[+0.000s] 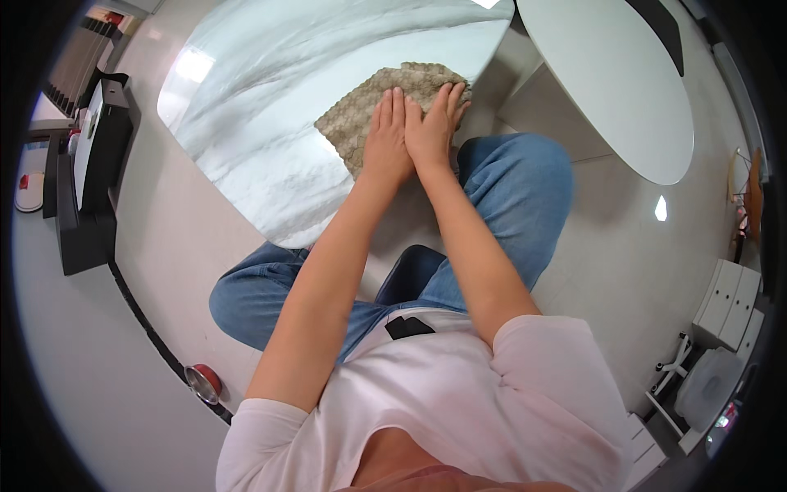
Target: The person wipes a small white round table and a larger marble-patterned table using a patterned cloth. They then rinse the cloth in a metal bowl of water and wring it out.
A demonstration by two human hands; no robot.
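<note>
A brown patterned cloth (356, 117) with a scalloped edge lies on the white marble-look table (264, 147), along its right edge. Both palms rest flat on it, side by side and touching near the thumbs. My left hand (388, 138) has its fingers nearly together and pointing away from me. Beside it, my right hand (433, 129) has its fingers slightly spread, over the cloth's right part near the table edge. Neither hand appears to grip the cloth. Part of the cloth is hidden under the hands.
To the right stands a second, white rounded table (621, 92), with a gap between the two. My knees (522, 190) are below and beside the table edge. A red and steel bowl (203, 384) is on the floor at the lower left. White drawers (728, 304) stand far right.
</note>
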